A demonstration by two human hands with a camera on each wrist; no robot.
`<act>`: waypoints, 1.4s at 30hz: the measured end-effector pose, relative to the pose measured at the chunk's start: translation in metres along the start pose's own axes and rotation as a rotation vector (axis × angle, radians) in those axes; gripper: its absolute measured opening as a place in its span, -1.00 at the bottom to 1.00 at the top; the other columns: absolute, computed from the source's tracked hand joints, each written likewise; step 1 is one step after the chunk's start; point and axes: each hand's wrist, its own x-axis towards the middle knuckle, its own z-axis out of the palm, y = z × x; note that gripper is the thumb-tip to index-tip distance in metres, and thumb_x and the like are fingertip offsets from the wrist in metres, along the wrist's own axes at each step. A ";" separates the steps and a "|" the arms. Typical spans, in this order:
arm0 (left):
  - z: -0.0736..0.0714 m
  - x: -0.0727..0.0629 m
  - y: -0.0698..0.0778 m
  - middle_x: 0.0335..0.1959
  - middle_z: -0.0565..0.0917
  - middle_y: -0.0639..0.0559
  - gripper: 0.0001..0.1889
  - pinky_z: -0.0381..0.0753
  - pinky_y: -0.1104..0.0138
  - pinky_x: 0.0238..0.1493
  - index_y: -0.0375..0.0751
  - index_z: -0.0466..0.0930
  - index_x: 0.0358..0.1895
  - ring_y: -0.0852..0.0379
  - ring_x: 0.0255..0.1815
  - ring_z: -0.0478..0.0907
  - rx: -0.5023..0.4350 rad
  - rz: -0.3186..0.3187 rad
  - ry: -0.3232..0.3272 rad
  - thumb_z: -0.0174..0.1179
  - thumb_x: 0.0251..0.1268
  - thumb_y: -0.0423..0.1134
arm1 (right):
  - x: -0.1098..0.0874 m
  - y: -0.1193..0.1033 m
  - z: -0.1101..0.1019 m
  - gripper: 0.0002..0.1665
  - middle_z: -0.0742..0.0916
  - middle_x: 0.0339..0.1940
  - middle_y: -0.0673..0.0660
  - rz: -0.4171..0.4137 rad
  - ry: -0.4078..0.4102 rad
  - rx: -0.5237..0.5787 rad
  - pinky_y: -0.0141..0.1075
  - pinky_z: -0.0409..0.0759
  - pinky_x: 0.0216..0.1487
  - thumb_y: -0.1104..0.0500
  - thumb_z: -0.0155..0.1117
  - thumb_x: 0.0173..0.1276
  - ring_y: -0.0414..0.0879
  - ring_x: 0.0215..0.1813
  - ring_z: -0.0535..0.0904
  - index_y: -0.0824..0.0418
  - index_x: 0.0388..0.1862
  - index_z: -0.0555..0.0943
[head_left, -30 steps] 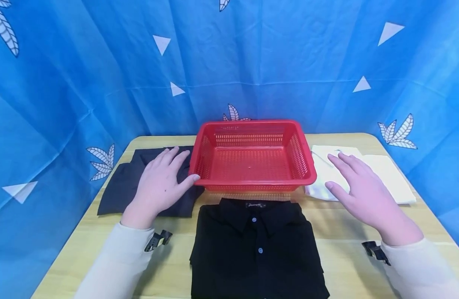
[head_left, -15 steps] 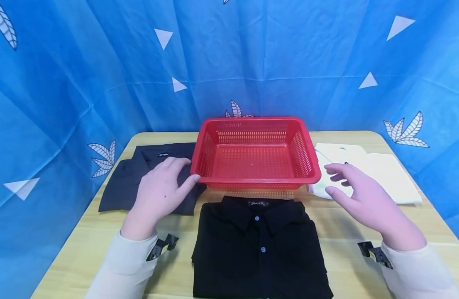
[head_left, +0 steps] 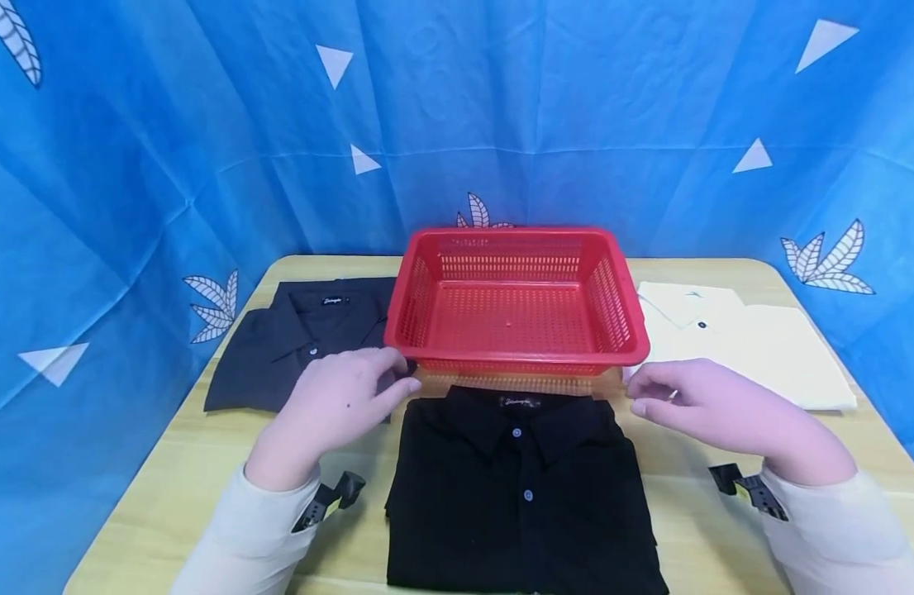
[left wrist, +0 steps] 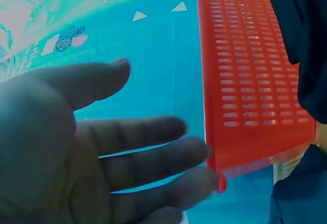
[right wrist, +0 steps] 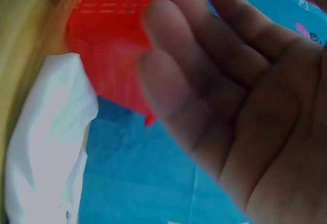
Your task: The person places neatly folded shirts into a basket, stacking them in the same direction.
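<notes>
My left hand (head_left: 334, 413) is at the near left corner of the red basket (head_left: 516, 360), overlapping the grey shirt (head_left: 338, 318) in view; whether I touch either, I cannot tell. Its fingers bend loosely with narrow gaps between them, the thumb apart. My right hand (head_left: 717, 409) is near the basket's near right corner, in front of the white shirt (head_left: 676, 343). Those fingers curve close together, thumb apart, their tips blurred in the right wrist view.

The black shirt (head_left: 524, 521) lies folded between my hands on the table (head_left: 371, 549), collar toward the basket, pale buttons up its middle. The basket stands just beyond it, with the grey shirt on its left and the white one on its right. Behind hangs a blue curtain (head_left: 457, 99).
</notes>
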 end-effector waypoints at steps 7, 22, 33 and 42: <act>0.012 0.002 -0.004 -0.69 0.45 0.19 -0.69 0.42 0.27 -0.53 0.06 0.56 -0.38 0.19 -0.63 0.42 -0.078 -0.058 -0.225 0.23 0.37 0.17 | 0.003 0.001 -0.001 -0.77 0.69 -0.34 -0.11 0.057 -0.142 0.043 -0.32 0.60 -0.37 -0.08 0.34 0.42 -0.19 -0.37 0.60 0.01 -0.10 0.64; 0.034 0.014 -0.013 -0.68 0.48 0.05 -0.60 0.44 0.24 -0.52 0.01 0.56 -0.51 0.11 -0.64 0.49 -0.155 -0.168 -0.452 0.26 0.29 0.22 | 0.009 0.009 0.008 -0.82 0.59 -0.58 -0.18 0.075 -0.240 0.030 -0.31 0.53 -0.40 -0.07 0.38 0.36 -0.24 -0.51 0.52 -0.02 -0.23 0.66; 0.050 0.016 -0.028 -0.75 0.40 0.07 -0.46 0.32 0.29 -0.55 -0.06 0.48 -0.69 0.14 -0.72 0.35 -0.172 -0.207 -0.589 0.35 0.13 0.28 | 0.015 0.027 0.027 -0.69 0.68 -0.57 0.06 0.323 -0.352 0.179 -0.14 0.61 -0.50 -0.08 0.43 0.28 -0.04 -0.55 0.63 0.14 -0.38 0.65; 0.058 0.016 -0.030 -0.80 0.36 0.11 -0.45 0.22 0.29 -0.63 -0.05 0.38 -0.75 0.18 -0.79 0.28 -0.259 -0.103 -0.656 0.37 0.06 0.24 | 0.021 0.024 0.041 -0.54 0.67 -0.66 0.12 0.341 -0.409 0.194 -0.14 0.63 -0.47 -0.10 0.50 0.16 0.01 -0.64 0.65 0.16 -0.62 0.52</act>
